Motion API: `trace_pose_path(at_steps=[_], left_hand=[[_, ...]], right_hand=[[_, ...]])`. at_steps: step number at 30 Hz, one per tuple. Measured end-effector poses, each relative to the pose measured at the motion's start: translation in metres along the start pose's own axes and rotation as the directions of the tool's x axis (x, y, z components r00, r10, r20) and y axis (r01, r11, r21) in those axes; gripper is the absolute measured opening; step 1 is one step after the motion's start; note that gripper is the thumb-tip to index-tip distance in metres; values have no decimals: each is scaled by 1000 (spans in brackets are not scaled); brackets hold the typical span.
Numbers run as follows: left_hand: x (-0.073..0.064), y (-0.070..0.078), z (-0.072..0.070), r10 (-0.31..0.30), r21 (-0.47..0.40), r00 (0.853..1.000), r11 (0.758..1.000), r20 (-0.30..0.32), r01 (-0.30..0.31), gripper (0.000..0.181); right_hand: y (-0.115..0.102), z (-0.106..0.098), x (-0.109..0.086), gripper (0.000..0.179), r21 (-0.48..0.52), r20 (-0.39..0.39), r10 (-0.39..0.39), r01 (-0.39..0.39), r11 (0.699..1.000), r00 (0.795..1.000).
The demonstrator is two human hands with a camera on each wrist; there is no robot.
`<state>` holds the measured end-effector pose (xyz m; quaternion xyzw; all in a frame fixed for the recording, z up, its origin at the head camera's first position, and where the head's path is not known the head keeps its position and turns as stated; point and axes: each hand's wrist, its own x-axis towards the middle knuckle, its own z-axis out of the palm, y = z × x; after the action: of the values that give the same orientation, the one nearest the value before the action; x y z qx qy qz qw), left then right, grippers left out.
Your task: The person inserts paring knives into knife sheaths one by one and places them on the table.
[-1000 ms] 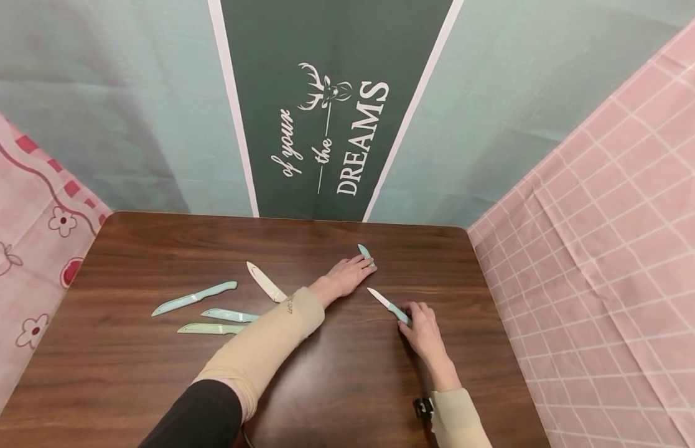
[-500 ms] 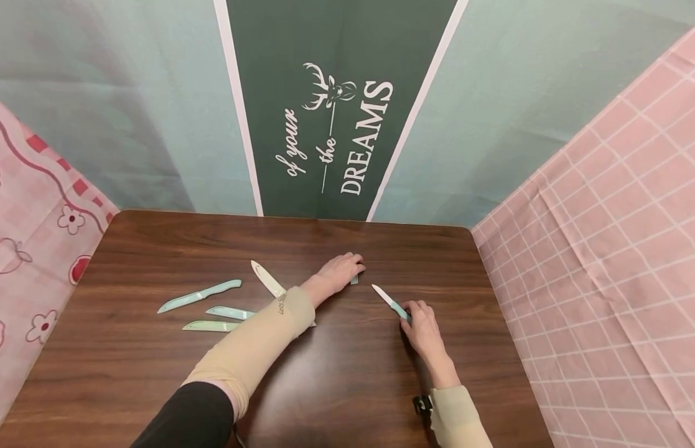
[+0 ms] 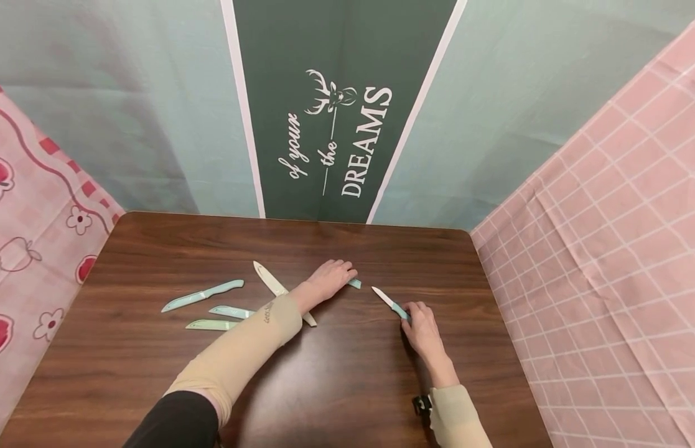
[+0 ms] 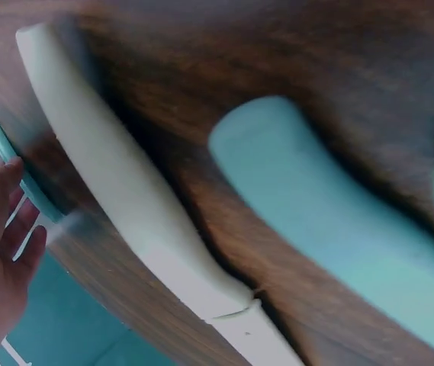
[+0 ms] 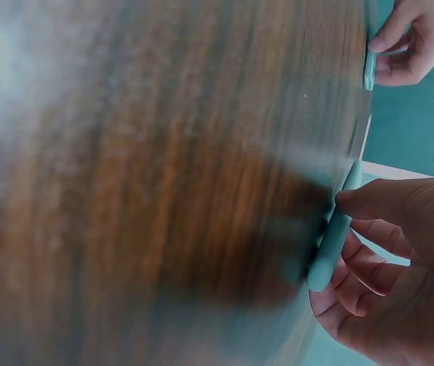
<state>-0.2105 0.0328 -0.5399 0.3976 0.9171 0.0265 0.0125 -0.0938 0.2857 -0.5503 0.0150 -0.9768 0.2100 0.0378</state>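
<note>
My left hand pinches a small teal knife sheath near the tabletop; in the left wrist view the thumb and fingers lie along the sheath. In my right hand is a small paring knife with a teal handle and a white blade, held by the handle. Its blade points up-left toward the near end of the sheath, with a short gap between them. In the right wrist view the thumb and fingers hold the knife handle, and the sheath shows beyond the blade.
Left of my hands lie a cream sheathed knife, a blue sheathed knife, another blue one and a green one. My left forearm passes over some of them. Cloth hangings border the wooden table.
My left hand has moved left and slightly nearer with the teal sheath, whose near end now faces the paring knife. My right hand has stayed almost still.
</note>
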Motion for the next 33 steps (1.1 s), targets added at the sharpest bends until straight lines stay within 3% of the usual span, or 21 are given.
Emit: trace_pose_path(at_steps=[2, 5, 12, 18, 26, 33], left_hand=[[-4, -1, 0, -7, -69, 1000, 998, 16, 8, 26], [-9, -4, -2, -4, -180, 1000, 984, -9, 2, 25], [-26, -11, -22, -11, -360, 988, 932, -151, -45, 22], [-41, -17, -40, -37, -358, 960, 931, -276, -67, 22], [-60, -22, -46, -40, -347, 945, 934, -324, -80, 25], [-76, -25, -55, -31, -401, 919, 905, -393, -141, 25]], right_hand=[[-1, -1, -1, 21, 7, -6, -2, 2, 1000, 1000], [-1, -3, -1, 22, 13, -11, 8, -8, 1000, 1000], [-8, -13, 2, 22, 56, 12, 39, -39, 998, 999], [-17, -24, 8, 32, 159, 10, 3, -4, 987, 1000], [-27, -30, 14, 33, 213, -69, -63, 76, 974, 996], [-42, -43, 18, 21, 231, -127, -91, 119, 966, 988]])
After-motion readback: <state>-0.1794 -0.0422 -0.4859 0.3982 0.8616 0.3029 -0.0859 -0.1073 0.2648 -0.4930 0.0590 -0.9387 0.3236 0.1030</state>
